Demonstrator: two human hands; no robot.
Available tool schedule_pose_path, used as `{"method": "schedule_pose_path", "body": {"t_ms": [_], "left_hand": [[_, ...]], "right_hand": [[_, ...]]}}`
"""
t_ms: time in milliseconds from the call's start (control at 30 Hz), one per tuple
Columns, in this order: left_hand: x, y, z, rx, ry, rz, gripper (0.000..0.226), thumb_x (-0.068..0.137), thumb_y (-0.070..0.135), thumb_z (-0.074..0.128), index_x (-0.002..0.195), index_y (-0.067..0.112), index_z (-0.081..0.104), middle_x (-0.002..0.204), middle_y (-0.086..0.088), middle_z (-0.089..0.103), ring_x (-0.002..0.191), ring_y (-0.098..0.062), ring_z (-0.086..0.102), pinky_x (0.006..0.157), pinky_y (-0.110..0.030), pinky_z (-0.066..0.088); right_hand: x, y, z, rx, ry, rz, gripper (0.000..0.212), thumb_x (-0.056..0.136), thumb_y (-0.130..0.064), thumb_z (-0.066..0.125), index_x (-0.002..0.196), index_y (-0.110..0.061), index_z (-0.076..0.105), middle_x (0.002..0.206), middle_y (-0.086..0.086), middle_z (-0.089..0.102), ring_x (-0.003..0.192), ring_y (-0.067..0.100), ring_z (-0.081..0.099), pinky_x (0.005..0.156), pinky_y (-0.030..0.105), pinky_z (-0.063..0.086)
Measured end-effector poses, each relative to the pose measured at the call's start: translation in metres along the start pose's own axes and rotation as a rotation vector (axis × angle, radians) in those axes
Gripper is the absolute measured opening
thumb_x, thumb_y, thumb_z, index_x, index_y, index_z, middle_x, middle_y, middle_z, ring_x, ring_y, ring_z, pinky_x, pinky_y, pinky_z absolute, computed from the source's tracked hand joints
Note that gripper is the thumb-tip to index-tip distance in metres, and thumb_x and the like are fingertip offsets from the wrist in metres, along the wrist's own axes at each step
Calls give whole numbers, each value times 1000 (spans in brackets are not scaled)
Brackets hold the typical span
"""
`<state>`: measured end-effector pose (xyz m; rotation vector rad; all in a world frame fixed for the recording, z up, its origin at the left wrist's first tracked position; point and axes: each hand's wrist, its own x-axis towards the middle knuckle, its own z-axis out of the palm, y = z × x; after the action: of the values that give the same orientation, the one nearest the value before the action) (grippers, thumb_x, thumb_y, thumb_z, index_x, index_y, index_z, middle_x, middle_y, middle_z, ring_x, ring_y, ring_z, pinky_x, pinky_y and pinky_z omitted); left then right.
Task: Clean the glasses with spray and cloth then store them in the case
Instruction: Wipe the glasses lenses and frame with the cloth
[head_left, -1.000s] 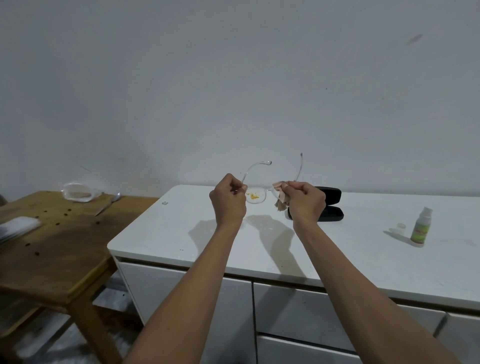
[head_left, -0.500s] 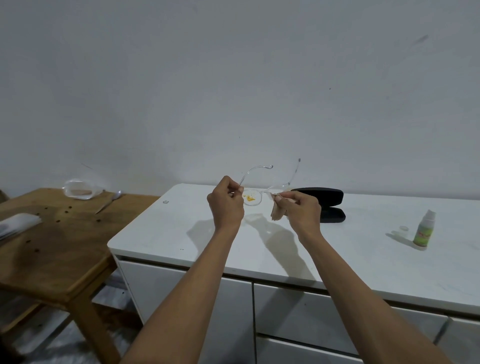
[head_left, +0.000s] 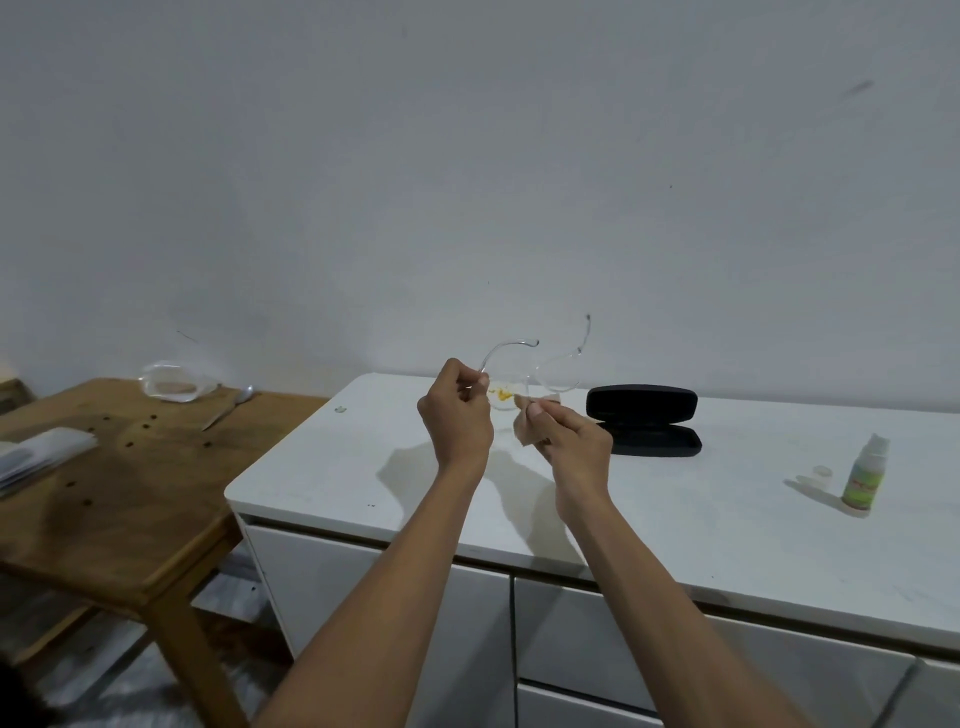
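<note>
Clear-framed glasses (head_left: 558, 371) are held up above the white cabinet top (head_left: 727, 499), temples pointing away from me. My left hand (head_left: 457, 415) pinches the left end of the frame, by a lens with a yellow smear. My right hand (head_left: 569, 441) holds a small beige cloth (head_left: 527, 428) against the lower edge of that lens. An open black case (head_left: 644, 421) lies on the cabinet just right of my hands. A small spray bottle (head_left: 863, 480) with a green label stands far right, its clear cap (head_left: 822, 474) beside it.
A wooden table (head_left: 104, 499) stands at the left, lower than the cabinet, with a clear plastic bag (head_left: 171, 382), a spoon (head_left: 228, 410) and folded white paper (head_left: 36, 457) on it. Cabinet drawers sit below the top. A plain wall is behind.
The right hand has slid off the right lens and dropped lower with the cloth, baring that lens. The glasses have tilted slightly. The left hand has hardly moved.
</note>
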<state>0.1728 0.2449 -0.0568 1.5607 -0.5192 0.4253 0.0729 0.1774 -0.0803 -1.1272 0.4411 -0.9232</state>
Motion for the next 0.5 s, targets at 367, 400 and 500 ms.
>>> {"method": "schedule_pose_path", "body": {"t_ms": [367,400,500], "left_hand": [[-10,11,1,-82,-81,35,15,85,-2,71,75,3,61,69,-1,72,68,-14,70,64,-29,56],[-11,13,2,-84,-78,34,15,85,-4,69,74,3,61,68,-1,71,66,-13,69,63,-28,56],[-12,14,2,-82,-58,29,15,85,-7,67,74,2,60,66,1,69,66,-14,67,60,-22,54]], "right_hand": [[5,-2,53,162,310,-28,10,82,-9,85,88,-16,84,82,-4,81,85,10,77,92,31,61],[7,-2,54,162,308,-23,11,81,-7,85,87,-16,84,85,-2,81,88,12,78,91,31,61],[11,-2,51,116,221,-1,16,80,-4,84,81,-21,83,88,0,81,85,16,77,88,34,62]]}}
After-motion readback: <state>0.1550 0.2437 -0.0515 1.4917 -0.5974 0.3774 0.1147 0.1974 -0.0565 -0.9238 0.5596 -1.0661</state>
